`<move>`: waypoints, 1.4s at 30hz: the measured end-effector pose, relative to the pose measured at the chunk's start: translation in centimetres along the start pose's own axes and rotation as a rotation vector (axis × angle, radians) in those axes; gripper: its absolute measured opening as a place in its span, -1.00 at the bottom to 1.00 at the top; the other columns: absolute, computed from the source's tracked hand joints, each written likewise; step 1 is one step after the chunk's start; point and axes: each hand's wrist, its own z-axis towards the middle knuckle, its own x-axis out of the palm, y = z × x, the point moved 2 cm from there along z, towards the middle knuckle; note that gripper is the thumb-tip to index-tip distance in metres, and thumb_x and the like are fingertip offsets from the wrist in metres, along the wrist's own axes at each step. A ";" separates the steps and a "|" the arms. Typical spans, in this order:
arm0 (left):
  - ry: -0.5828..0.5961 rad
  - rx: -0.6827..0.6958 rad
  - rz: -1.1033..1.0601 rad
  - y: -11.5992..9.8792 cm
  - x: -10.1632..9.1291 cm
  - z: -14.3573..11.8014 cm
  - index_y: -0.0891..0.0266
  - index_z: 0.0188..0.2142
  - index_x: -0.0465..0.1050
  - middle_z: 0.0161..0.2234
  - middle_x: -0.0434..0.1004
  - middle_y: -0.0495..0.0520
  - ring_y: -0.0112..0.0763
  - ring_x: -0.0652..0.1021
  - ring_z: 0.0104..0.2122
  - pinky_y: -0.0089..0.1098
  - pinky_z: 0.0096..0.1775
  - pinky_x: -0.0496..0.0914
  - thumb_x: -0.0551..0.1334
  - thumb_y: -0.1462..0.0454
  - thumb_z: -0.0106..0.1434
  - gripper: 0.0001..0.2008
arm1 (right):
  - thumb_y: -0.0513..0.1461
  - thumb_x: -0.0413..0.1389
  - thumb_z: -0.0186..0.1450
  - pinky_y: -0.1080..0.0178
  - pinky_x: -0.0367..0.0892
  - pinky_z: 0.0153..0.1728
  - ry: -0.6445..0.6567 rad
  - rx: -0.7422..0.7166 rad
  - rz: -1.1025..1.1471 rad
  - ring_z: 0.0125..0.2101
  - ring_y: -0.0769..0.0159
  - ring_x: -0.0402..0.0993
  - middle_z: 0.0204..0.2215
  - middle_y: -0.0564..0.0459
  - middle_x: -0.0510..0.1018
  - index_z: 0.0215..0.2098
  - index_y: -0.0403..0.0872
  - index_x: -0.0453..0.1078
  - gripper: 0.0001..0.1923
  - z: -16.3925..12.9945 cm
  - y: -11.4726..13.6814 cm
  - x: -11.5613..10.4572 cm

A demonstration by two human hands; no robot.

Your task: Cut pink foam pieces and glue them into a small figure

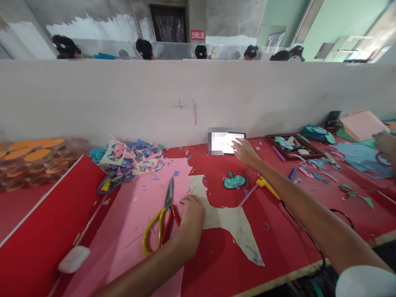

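Observation:
My right hand reaches to the tablet or phone leaning at the foot of the white partition. Its fingers are stretched out over the lit screen, holding nothing. My left hand rests on the table with its fingers curled under, so what lies inside them is hidden. It overlaps the cream scrap sheet and is beside scissors with one yellow and one red handle. The scissors lie on a pink sheet. Under my right forearm is a yellow glue gun. Left of it lies a small green-and-purple cutout.
A heap of coloured scraps lies back left, near stacked orange-lidded jars and a red board. Back right stands a brown tray of pieces. Another person's hand is at the far right. The glue gun's black cord crosses the table edge.

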 end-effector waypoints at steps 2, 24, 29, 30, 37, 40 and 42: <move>-0.049 -0.042 -0.143 0.0 0.2 0.1 0.42 -0.17 0.49 -0.19 0.45 0.29 -0.17 0.50 -0.13 -0.21 -0.04 0.43 0.26 0.46 0.10 -0.74 | -0.29 -0.16 0.40 -0.10 -0.09 0.41 0.006 0.018 -0.013 0.38 0.07 0.00 0.27 -0.12 0.30 0.15 -0.21 0.37 -0.56 -0.2 -0.5 0.0; 0.086 0.102 0.110 0.4 -0.4 0.0 0.48 -0.10 0.48 -0.17 0.46 0.33 -0.13 0.53 -0.14 -0.23 -0.09 0.46 0.23 0.53 0.07 -0.65 | -0.45 -0.15 0.26 -0.08 -0.07 0.40 0.100 -0.134 -0.043 0.38 0.11 -0.02 0.26 -0.07 0.32 0.05 -0.19 0.44 -0.51 -2.8 -1.7 -0.5; -0.040 -0.014 -0.156 0.3 0.2 0.0 0.42 -0.17 0.48 -0.18 0.45 0.30 -0.15 0.49 -0.11 -0.19 -0.02 0.42 0.23 0.48 0.07 -0.71 | -0.30 -0.11 0.41 -0.11 -0.13 0.42 0.108 -0.234 -0.034 0.40 0.10 -0.05 0.28 -0.05 0.29 0.23 -0.15 0.35 -0.53 -1.4 0.3 0.4; -0.048 -0.023 -0.193 0.1 0.4 0.0 0.41 -0.17 0.48 -0.18 0.44 0.29 -0.14 0.49 -0.10 -0.17 -0.01 0.42 0.23 0.46 0.08 -0.73 | -0.26 -0.11 0.44 -0.12 -0.14 0.43 0.110 -0.253 -0.037 0.40 0.09 -0.05 0.29 -0.05 0.28 0.25 -0.15 0.33 -0.53 -1.1 0.7 0.5; -0.048 -0.003 -0.054 0.0 0.0 -0.1 0.44 -0.15 0.49 -0.19 0.46 0.29 -0.17 0.51 -0.13 -0.20 -0.06 0.45 0.23 0.48 0.09 -0.71 | -0.07 -0.09 0.51 -0.15 -0.21 0.44 0.108 -0.305 -0.052 0.42 0.03 -0.12 0.30 -0.09 0.26 0.30 -0.16 0.29 -0.49 0.2 2.4 1.4; 0.004 0.083 0.153 0.3 -0.7 -0.3 0.50 -0.10 0.51 -0.17 0.47 0.32 -0.17 0.53 -0.15 -0.25 -0.10 0.46 0.21 0.56 0.08 -0.64 | -0.07 -0.08 0.51 -0.16 -0.18 0.43 0.113 -0.318 -0.068 0.41 0.02 -0.09 0.28 -0.11 0.29 0.31 -0.19 0.28 -0.47 0.2 2.4 1.6; 0.045 0.111 0.187 0.5 -1.1 -0.3 0.50 -0.08 0.51 -0.17 0.47 0.32 -0.17 0.53 -0.16 -0.25 -0.10 0.47 0.20 0.58 0.08 -0.62 | -0.06 -0.10 0.51 -0.17 -0.17 0.43 0.103 -0.331 -0.073 0.40 0.03 -0.06 0.28 -0.12 0.28 0.32 -0.19 0.27 -0.47 0.1 2.2 1.5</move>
